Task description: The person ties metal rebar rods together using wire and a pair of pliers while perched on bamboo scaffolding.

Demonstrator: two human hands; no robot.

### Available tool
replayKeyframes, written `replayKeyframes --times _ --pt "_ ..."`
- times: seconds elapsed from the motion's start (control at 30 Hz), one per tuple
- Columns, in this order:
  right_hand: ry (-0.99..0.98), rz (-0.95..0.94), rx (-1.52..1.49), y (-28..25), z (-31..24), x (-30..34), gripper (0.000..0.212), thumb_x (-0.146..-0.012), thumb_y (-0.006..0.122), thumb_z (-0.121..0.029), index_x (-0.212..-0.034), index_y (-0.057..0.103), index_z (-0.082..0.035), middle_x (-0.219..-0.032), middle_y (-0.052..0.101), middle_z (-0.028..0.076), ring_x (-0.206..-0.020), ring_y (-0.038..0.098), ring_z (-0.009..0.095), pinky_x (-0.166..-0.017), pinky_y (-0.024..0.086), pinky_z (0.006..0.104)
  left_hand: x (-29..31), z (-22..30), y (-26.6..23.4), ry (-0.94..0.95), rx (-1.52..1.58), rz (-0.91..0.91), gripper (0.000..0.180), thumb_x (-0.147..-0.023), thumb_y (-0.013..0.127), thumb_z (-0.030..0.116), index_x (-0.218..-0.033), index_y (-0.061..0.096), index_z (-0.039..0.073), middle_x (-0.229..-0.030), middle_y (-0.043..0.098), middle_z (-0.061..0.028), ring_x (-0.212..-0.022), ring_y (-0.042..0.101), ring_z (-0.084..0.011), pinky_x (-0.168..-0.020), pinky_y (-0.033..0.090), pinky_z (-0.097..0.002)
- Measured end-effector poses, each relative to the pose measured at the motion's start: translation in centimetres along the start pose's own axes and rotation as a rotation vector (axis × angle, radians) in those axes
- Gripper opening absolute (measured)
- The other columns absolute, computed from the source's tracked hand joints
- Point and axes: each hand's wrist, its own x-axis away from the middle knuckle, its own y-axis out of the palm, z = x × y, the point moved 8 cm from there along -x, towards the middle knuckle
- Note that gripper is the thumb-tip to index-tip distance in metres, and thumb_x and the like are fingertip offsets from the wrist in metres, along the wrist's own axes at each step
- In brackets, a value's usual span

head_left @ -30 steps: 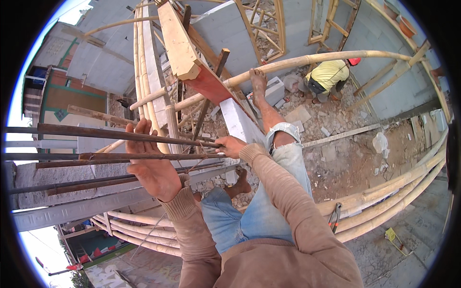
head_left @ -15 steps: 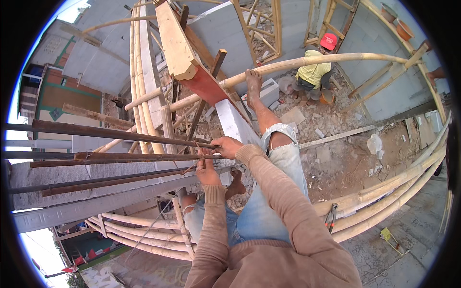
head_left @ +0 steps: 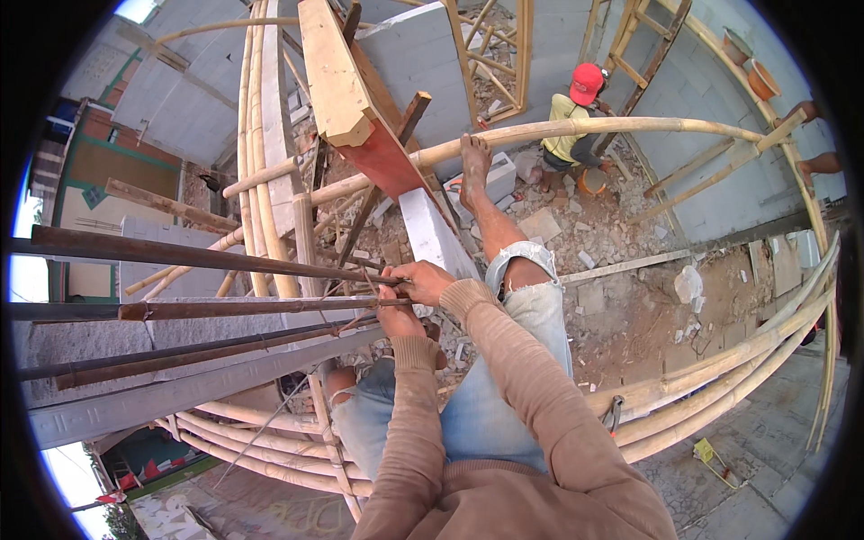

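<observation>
Several rusty steel reinforcing bars (head_left: pixel 216 309) run in from the left and end at my hands. My left hand (head_left: pixel 398 317) is closed at the end of the middle bar, its fingertips touching it. Right above it, my right hand (head_left: pixel 428 283) pinches at the tip of the upper bar, fingertips close against the left hand's. What lies between the right fingers is too small to make out. Thin tie wire (head_left: pixel 344 326) is wrapped round the bars a little left of my hands.
My bare foot rests on a bamboo pole (head_left: pixel 576 124). Beside it stands a red-sided wooden formwork (head_left: pixel 378 157) on a white block wall (head_left: pixel 432 229). Pliers (head_left: pixel 616 414) hang on the bamboo rail at right. Below, a co-worker in a red cap (head_left: pixel 587 83) crouches in rubble by an orange bucket (head_left: pixel 591 182).
My left hand has moved up closer to the right one, and the bars' ends have shifted slightly. The co-worker below has turned and reaches to the right. My view has shifted a little.
</observation>
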Motion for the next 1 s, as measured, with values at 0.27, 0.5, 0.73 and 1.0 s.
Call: replayKeyframes --times 0.27,0.5,0.73,1.0 --pt "-0.123 -0.027 0.088 -0.7 0.2 -0.8 0.033 -0.083 0.067 -0.007 -0.116 0.068 -0.008 -0.104 0.071 0.016 -0.097 0.067 0.032 -0.087 0.05 0.0397 -0.6 -0.5 -1.0 -0.123 -0.101 0.011 0.036 -0.102 0.051 0.031 -0.126 0.059 0.005 -0.119 0.062 -0.0044 -0.106 0.058 -0.0155 -0.088 0.051 -0.0352" --pt "-0.167 0.18 0.261 -5.1 -2.6 0.7 0.024 -0.089 0.062 -0.025 -0.109 0.074 -0.017 -0.099 0.071 0.013 -0.097 0.066 0.032 -0.085 0.05 0.044 -0.2 -0.5 -0.8 -0.175 -0.158 0.086 0.045 -0.102 0.046 0.043 -0.121 0.061 0.005 -0.119 0.062 -0.0045 -0.112 0.054 -0.0143 -0.094 0.042 -0.0345" --pt "-0.052 -0.043 0.353 -6.8 -3.3 0.1 0.023 -0.089 0.061 -0.025 -0.108 0.075 -0.027 -0.102 0.072 0.009 -0.096 0.066 0.031 -0.084 0.05 0.0414 -0.1 0.0 -0.3 -0.211 -0.133 -0.042 0.053 -0.103 0.035 0.052 -0.125 0.059 0.01 -0.126 0.06 -0.0021 -0.116 0.05 -0.0144 -0.099 0.038 -0.0397" --pt "-0.099 -0.176 0.547 -7.3 -4.9 -1.6 0.035 -0.075 0.061 -0.012 -0.104 0.076 -0.022 -0.098 0.073 0.011 -0.094 0.068 0.03 -0.082 0.053 0.0405 -0.1 -0.4 -0.2 -0.107 -0.181 -0.011 0.046 -0.104 0.038 0.04 -0.126 0.058 0.006 -0.129 0.06 -0.0045 -0.114 0.054 -0.0143 -0.097 0.041 -0.0318"
